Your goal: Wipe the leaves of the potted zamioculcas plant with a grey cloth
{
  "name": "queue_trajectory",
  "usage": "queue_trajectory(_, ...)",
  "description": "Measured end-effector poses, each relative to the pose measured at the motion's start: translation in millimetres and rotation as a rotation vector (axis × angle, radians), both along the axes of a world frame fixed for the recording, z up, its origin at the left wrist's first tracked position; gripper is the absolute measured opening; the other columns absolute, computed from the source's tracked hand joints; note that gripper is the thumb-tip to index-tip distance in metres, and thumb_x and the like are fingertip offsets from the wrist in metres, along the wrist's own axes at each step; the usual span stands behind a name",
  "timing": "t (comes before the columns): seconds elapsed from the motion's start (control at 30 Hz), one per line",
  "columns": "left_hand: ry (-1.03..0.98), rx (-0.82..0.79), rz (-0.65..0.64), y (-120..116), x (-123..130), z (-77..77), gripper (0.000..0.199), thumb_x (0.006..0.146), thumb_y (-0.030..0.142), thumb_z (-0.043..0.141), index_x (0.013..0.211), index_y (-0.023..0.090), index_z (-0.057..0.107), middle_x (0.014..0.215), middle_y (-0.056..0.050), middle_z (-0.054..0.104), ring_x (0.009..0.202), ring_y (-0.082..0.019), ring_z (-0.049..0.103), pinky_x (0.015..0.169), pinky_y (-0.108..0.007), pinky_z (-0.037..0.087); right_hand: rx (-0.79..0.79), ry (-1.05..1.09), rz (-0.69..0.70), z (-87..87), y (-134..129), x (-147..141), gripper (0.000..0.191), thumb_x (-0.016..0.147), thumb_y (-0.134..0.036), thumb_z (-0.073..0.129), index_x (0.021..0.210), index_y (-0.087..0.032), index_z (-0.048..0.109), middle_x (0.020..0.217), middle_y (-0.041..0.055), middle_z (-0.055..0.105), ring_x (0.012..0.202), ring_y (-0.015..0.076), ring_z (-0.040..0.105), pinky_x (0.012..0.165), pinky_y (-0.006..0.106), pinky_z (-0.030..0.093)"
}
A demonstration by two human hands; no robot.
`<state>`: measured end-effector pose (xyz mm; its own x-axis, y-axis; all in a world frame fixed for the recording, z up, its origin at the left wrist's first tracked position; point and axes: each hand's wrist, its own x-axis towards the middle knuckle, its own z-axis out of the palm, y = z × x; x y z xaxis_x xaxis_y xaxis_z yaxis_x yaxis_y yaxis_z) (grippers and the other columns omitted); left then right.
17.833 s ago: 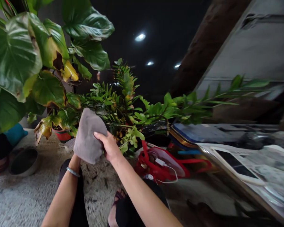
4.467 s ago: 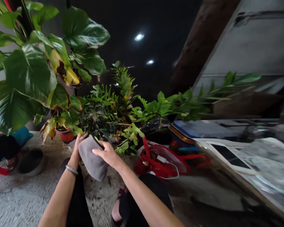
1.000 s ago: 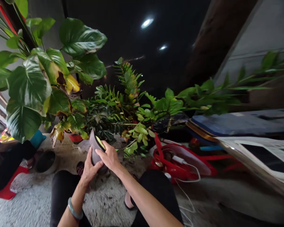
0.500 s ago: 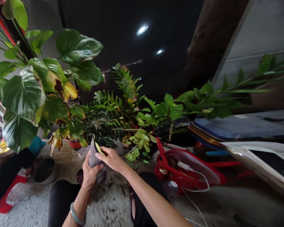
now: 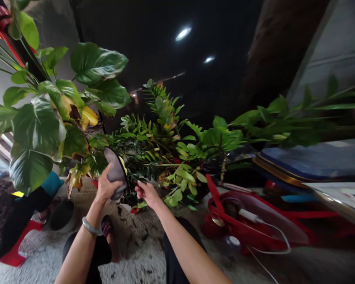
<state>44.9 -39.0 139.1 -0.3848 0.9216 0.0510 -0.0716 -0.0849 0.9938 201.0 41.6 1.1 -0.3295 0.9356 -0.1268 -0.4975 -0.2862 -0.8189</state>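
My left hand (image 5: 107, 187) is closed around a grey piece with a black edge and a yellow-green inner side (image 5: 115, 167). It is soft-looking and curved, and its exact kind is unclear. The thumb presses on the near face while the piece stands upright before the plants. A little to the right, apart from it, my right hand (image 5: 148, 194) has its fingers curled together; whatever they may pinch is too small or blurred to make out.
Leafy plants (image 5: 162, 146) fill the space ahead, with a large-leaved one (image 5: 37, 122) on the left. At right lie a red bag (image 5: 254, 232) with a white cable and a bottle (image 5: 233, 242). A grey bucket (image 5: 62, 217) stands near a seated person (image 5: 6, 213) and a red stool (image 5: 20, 244).
My right hand has come off the grey piece and moved right. My left hand has raised and turned the piece, moving slightly left. The view has shifted a little.
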Motion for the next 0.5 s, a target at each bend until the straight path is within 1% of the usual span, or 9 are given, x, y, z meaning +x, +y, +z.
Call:
queue_trajectory(0.1, 0.355, -0.087, -0.166, -22.5, 8.1, -31.2, 0.078, 0.046, -0.002, 0.083, 0.121, 0.020, 0.076, 0.128, -0.008, 0.073, 0.133, -0.039, 0.058, 0.122, -0.052, 0.033, -0.018, -0.023, -0.019, -4.2, -1.4, 11.0, 0.042, 0.063, -0.052, 0.085, 0.067, -0.018, 0.061, 0.053, 0.0008, 0.064, 0.038, 0.0094, 0.050, 0.037, 0.022, 0.039)
queue_trajectory(0.13, 0.405, -0.101, -0.198, -32.9, 9.1, -35.3, 0.079, 0.047, -0.001, 0.083, 0.123, 0.020, 0.076, 0.129, -0.008, 0.073, 0.131, -0.039, 0.059, 0.122, -0.052, 0.033, -0.026, -0.047, -0.024, -6.3, -2.1, 15.3, 0.041, 0.063, -0.051, 0.085, 0.066, -0.018, 0.060, 0.054, 0.0013, 0.064, 0.038, 0.0099, 0.050, 0.037, 0.022, 0.038)
queue_trajectory(0.17, 0.424, -0.103, -0.210, -41.8, 9.0, -34.2, 0.079, 0.048, 0.000, 0.083, 0.124, 0.020, 0.075, 0.130, -0.008, 0.073, 0.130, -0.039, 0.060, 0.122, -0.052, 0.033, -0.032, -0.074, -0.029, -8.3, -2.7, 19.3, 0.040, 0.063, -0.049, 0.085, 0.064, -0.018, 0.060, 0.054, 0.0017, 0.065, 0.038, 0.0101, 0.051, 0.036, 0.022, 0.038)
queue_trajectory(0.2, 0.421, -0.089, -0.192, -47.8, 7.8, -28.1, 0.078, 0.048, 0.002, 0.085, 0.124, 0.020, 0.076, 0.129, -0.007, 0.073, 0.130, -0.039, 0.060, 0.122, -0.052, 0.033, -0.032, -0.096, -0.033, -10.0, -3.3, 22.6, 0.039, 0.062, -0.048, 0.085, 0.064, -0.018, 0.060, 0.054, 0.0017, 0.065, 0.038, 0.0101, 0.050, 0.036, 0.022, 0.037)
queue_trajectory(0.27, 0.364, -0.027, -0.108, -48.3, 3.4, -4.8, 0.077, 0.048, 0.006, 0.088, 0.123, 0.021, 0.076, 0.123, -0.006, 0.075, 0.129, -0.040, 0.060, 0.122, -0.052, 0.034, -0.024, -0.115, -0.045, -12.0, -3.6, 26.2, 0.038, 0.059, -0.048, 0.083, 0.066, -0.017, 0.063, 0.053, 0.0004, 0.063, 0.036, 0.0091, 0.048, 0.036, 0.022, 0.035)
queue_trajectory(0.33, 0.253, 0.058, -0.014, -35.8, -1.1, 21.0, 0.077, 0.046, 0.005, 0.089, 0.120, 0.020, 0.076, 0.114, -0.005, 0.077, 0.127, -0.041, 0.060, 0.120, -0.052, 0.036, -0.011, -0.105, -0.056, -12.3, -3.2, 26.2, 0.039, 0.058, -0.050, 0.082, 0.067, -0.017, 0.064, 0.050, -0.0019, 0.060, 0.035, 0.0078, 0.044, 0.037, 0.023, 0.034)
queue_trajectory(0.37, 0.192, 0.098, 0.019, -27.3, -2.4, 29.9, 0.078, 0.044, 0.003, 0.089, 0.119, 0.020, 0.077, 0.110, -0.005, 0.077, 0.127, -0.041, 0.060, 0.120, -0.051, 0.036, -0.006, -0.095, -0.063, -12.2, -2.9, 25.2, 0.040, 0.058, -0.052, 0.082, 0.067, -0.017, 0.063, 0.049, -0.0030, 0.058, 0.035, 0.0075, 0.043, 0.038, 0.023, 0.034)
queue_trajectory(0.43, 0.124, 0.146, 0.053, -13.6, -2.0, 33.5, 0.076, 0.041, -0.003, 0.087, 0.113, 0.020, 0.079, 0.108, -0.005, 0.076, 0.128, -0.041, 0.058, 0.121, -0.051, 0.034, -0.001, -0.085, -0.067, -12.2, -2.7, 23.0, 0.042, 0.057, -0.053, 0.082, 0.066, -0.018, 0.061, 0.047, -0.0046, 0.054, 0.036, 0.0072, 0.041, 0.039, 0.024, 0.034)
queue_trajectory(0.5, 0.188, 0.117, -0.009, -11.0, 2.1, 19.9, 0.072, 0.041, -0.005, 0.084, 0.108, 0.021, 0.081, 0.112, -0.006, 0.076, 0.130, -0.041, 0.057, 0.123, -0.052, 0.030, 0.009, -0.098, -0.055, -13.6, -3.7, 22.6, 0.043, 0.058, -0.055, 0.082, 0.063, -0.019, 0.058, 0.046, -0.0052, 0.052, 0.036, 0.0073, 0.039, 0.040, 0.024, 0.034)
